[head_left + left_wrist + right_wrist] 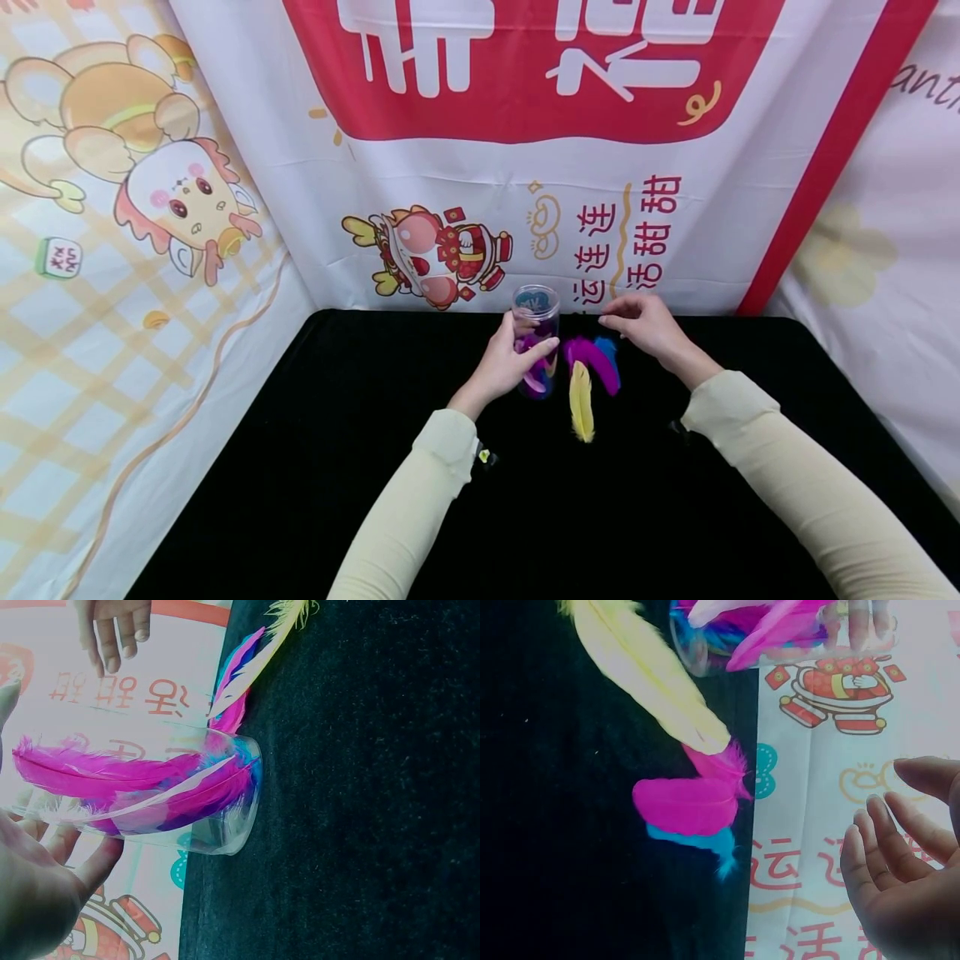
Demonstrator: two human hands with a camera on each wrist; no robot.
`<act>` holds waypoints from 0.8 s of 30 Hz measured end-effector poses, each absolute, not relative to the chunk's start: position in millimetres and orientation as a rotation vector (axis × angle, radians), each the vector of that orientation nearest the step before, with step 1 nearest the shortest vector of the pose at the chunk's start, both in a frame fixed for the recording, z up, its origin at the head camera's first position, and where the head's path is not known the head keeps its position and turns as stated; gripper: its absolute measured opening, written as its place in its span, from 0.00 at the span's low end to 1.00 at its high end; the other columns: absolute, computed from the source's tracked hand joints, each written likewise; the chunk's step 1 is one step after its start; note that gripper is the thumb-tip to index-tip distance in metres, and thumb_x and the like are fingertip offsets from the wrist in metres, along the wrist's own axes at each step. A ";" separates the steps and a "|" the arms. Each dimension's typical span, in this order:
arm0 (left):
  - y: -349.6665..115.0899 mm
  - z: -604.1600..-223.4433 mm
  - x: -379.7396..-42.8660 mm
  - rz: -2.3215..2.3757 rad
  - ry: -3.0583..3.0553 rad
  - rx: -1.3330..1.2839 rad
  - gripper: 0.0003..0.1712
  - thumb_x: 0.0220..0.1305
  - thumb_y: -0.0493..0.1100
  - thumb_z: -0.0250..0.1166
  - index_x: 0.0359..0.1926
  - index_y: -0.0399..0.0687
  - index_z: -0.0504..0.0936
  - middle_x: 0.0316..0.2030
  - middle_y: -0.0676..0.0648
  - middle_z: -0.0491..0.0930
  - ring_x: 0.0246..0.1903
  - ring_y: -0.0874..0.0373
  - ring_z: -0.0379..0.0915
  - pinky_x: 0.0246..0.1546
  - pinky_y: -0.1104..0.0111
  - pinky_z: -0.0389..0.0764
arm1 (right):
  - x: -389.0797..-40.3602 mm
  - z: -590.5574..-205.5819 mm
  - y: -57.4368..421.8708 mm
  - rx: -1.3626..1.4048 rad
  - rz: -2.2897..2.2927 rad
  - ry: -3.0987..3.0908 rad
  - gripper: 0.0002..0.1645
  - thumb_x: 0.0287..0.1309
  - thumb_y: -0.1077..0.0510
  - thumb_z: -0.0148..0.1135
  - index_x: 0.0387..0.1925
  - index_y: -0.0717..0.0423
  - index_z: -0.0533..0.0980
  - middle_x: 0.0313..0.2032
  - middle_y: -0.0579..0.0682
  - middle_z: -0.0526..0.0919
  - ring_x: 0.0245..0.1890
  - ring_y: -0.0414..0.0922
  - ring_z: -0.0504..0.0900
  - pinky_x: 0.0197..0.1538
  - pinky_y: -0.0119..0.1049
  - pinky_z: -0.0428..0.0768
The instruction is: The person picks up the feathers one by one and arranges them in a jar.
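Note:
My left hand (504, 360) grips a clear jar (546, 307) standing at the table's far edge, its thumb across the near side. Pink, purple, blue and white feathers (150, 780) show through the jar's wall in the left wrist view. Right of the jar lie loose feathers: a yellow feather (581, 402) nearest, with a magenta feather (597, 362) and a blue feather (609, 350) beyond it. My right hand (651, 327) hovers just right of these, its fingers loosely bent; the right wrist view shows nothing between thumb and fingertips.
A black cloth (360, 467) covers the table. Right behind it hangs a white and red printed banner (465, 167). Patterned cloths stand at the left (135, 333) and right sides.

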State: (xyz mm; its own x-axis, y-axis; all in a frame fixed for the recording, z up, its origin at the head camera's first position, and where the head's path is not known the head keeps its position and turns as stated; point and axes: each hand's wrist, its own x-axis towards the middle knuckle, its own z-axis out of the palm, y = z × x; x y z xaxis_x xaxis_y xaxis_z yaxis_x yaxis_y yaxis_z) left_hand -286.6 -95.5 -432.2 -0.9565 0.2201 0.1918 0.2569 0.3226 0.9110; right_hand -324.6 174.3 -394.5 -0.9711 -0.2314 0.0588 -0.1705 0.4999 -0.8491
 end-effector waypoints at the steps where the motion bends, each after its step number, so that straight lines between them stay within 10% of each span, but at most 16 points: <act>1: -95.5 -432.0 -286.3 -1.754 -2.528 -0.455 0.38 0.65 0.61 0.70 0.66 0.52 0.64 0.61 0.47 0.76 0.60 0.52 0.75 0.62 0.54 0.76 | -324.5 -395.5 174.6 -0.353 -1.494 2.667 0.18 0.69 0.53 0.66 0.51 0.62 0.81 0.49 0.60 0.85 0.41 0.42 0.81 0.41 0.33 0.82; 24: -95.9 -433.4 -287.9 -1.771 -2.518 -0.466 0.38 0.65 0.61 0.70 0.66 0.51 0.63 0.64 0.40 0.75 0.61 0.52 0.74 0.62 0.54 0.75 | -334.8 -422.1 186.6 -0.251 -1.384 2.643 0.21 0.72 0.51 0.62 0.54 0.64 0.79 0.52 0.61 0.83 0.43 0.46 0.80 0.43 0.35 0.82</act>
